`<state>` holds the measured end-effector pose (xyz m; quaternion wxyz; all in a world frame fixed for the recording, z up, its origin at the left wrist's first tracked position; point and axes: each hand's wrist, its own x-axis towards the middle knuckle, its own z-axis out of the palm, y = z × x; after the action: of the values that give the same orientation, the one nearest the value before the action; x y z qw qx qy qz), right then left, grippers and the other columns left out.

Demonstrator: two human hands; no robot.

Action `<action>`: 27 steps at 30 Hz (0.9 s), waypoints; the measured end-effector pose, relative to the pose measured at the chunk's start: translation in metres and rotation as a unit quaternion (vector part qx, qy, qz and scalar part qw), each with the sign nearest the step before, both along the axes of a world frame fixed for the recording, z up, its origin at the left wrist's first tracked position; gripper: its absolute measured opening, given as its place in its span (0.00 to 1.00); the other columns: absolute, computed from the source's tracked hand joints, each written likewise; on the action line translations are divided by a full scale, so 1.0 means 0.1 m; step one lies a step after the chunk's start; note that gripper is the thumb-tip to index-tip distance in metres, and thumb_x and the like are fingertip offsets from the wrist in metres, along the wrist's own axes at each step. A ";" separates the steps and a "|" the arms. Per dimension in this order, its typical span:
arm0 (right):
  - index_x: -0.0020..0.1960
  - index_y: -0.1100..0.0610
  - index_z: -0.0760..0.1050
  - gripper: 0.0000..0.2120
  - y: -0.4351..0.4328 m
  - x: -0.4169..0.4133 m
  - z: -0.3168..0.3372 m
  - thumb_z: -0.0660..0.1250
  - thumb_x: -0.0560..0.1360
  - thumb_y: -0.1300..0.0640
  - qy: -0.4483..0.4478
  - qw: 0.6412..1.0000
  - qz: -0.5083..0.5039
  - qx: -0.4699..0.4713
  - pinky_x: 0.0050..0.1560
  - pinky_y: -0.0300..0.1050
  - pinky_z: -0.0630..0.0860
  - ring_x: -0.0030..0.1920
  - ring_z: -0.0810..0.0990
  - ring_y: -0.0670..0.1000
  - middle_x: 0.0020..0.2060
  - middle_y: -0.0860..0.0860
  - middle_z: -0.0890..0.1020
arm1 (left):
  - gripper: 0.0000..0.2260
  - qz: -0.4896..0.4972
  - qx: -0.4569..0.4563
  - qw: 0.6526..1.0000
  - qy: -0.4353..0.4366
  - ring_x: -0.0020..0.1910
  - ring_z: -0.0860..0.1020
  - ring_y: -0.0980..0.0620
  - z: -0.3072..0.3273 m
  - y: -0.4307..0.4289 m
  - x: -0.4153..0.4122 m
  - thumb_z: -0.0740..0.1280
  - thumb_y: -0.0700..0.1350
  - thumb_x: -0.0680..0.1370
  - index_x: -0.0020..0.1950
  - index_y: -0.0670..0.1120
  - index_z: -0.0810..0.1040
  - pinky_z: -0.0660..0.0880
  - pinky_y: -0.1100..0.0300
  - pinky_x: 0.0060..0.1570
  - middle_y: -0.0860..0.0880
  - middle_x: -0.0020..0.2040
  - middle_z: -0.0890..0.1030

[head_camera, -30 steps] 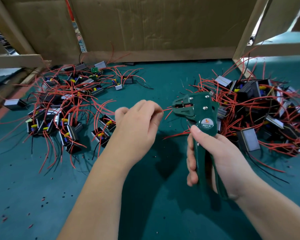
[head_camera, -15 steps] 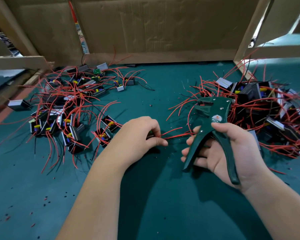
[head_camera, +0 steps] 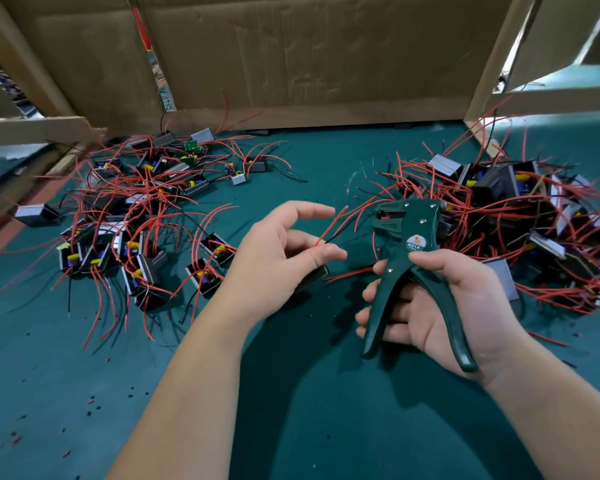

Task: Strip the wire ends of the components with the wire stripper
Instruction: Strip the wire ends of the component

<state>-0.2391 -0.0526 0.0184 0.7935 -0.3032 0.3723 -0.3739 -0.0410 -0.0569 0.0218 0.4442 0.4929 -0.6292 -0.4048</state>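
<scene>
My right hand [head_camera: 444, 306] grips the dark green wire stripper [head_camera: 406, 261] by its spread handles, jaws pointing up and left. My left hand [head_camera: 278, 258] holds a small black component [head_camera: 314, 277], mostly hidden under the palm, with index finger raised and thumb resting by a red wire [head_camera: 331, 226] that rises from it toward the stripper's jaws. The wire tip sits a little left of the jaws, apart from them. One pile of components with red wires [head_camera: 132, 220] lies at the left, another pile [head_camera: 520, 223] at the right.
The work surface is a green mat [head_camera: 291, 410] dotted with small bits of stripped insulation. Cardboard walls [head_camera: 309, 53] close off the back, with wooden beams [head_camera: 32, 128] at the left and right sides.
My left hand has lifted off the mat with the component and opened its fingers. The stripper has tilted more upright and moved slightly up, its handles still spread.
</scene>
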 end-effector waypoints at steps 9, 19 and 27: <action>0.47 0.65 0.76 0.22 0.04 0.01 0.01 0.67 0.59 0.51 -0.038 0.997 0.061 -0.018 0.39 0.62 0.79 0.35 0.80 0.65 0.38 0.65 0.78 | 0.04 0.055 0.018 0.991 0.121 0.39 0.81 0.53 0.03 0.01 -0.03 0.70 0.51 0.69 0.39 0.51 0.81 0.74 0.66 0.37 0.50 0.34 0.84; 0.51 0.64 0.77 0.26 0.10 0.00 0.02 0.76 0.59 0.50 -0.091 0.979 0.176 -0.056 0.43 0.64 0.77 0.38 0.79 0.66 0.40 0.66 0.78 | 0.10 0.148 0.011 0.980 0.135 0.26 0.68 0.58 0.05 -0.02 -0.03 0.70 0.39 0.75 0.34 0.49 0.81 0.66 0.69 0.25 0.55 0.29 0.76; 0.48 0.61 0.78 0.24 0.12 0.02 0.02 0.78 0.60 0.47 -0.030 0.982 0.168 -0.086 0.41 0.60 0.78 0.36 0.80 0.66 0.37 0.65 0.79 | 0.10 0.117 -0.026 0.989 0.087 0.30 0.66 0.55 0.02 -0.03 -0.04 0.71 0.38 0.75 0.35 0.49 0.81 0.64 0.68 0.28 0.48 0.31 0.73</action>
<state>-0.2369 -0.0401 0.0205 0.8270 -0.4170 0.2587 -0.2741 -0.0448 -0.0601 0.0237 0.5542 0.5143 -0.5364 -0.3750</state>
